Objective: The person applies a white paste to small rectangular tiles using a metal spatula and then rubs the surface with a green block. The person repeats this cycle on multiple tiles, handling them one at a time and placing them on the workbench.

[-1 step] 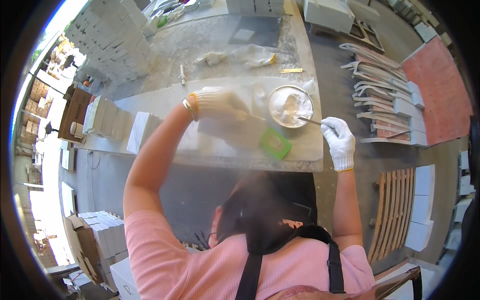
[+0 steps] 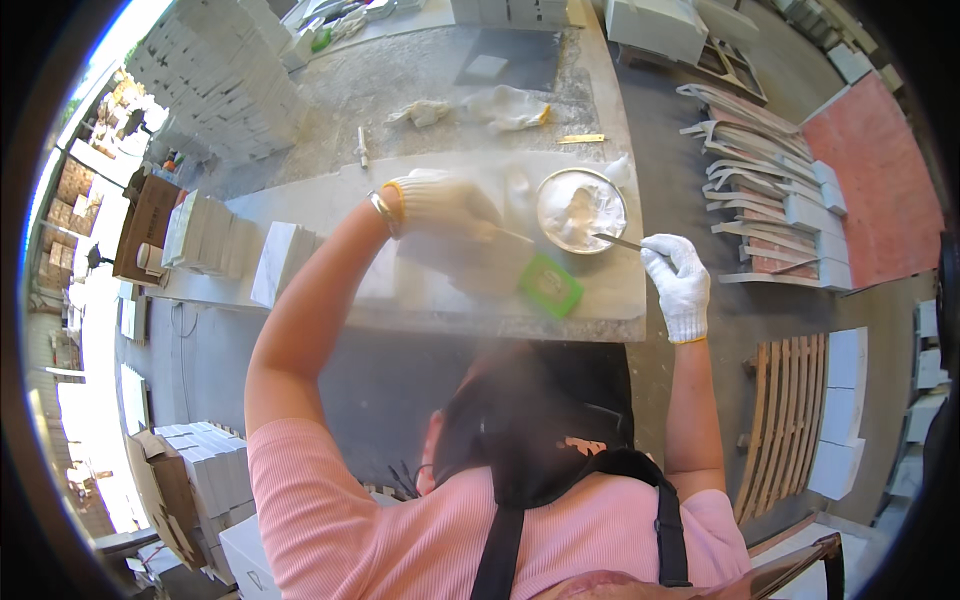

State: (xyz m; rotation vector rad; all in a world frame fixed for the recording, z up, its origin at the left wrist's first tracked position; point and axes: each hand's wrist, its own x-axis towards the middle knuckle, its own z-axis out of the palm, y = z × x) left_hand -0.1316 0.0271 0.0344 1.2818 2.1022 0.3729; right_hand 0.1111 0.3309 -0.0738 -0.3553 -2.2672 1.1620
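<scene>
My left hand (image 2: pixel 440 206), in a white knitted glove, is closed at the upper edge of a pale grey tile (image 2: pixel 455 265); haze blurs its fingers. To the right of it stands a round bowl (image 2: pixel 543 232) holding white paste (image 2: pixel 590 205). In my right hand (image 2: pixel 678 285), also gloved, is a thin putty knife (image 2: pixel 622 242), pinched between thumb and fingers. The blade's tip reaches over the bowl's near right side, by the paste. A bright green box-like block (image 2: pixel 551 286) lies on the table between the tile and the table's front edge.
Upright white tiles (image 2: pixel 283 262) stand at the table's left, beside more stacked tiles (image 2: pixel 205 235). Farther back lie loose gloves (image 2: pixel 508 110), a yellow strip (image 2: pixel 581 139) and a white pen-like tool (image 2: pixel 362 147). On the right are curved pale strips (image 2: pixel 745 190) and a wooden pallet (image 2: pixel 785 420).
</scene>
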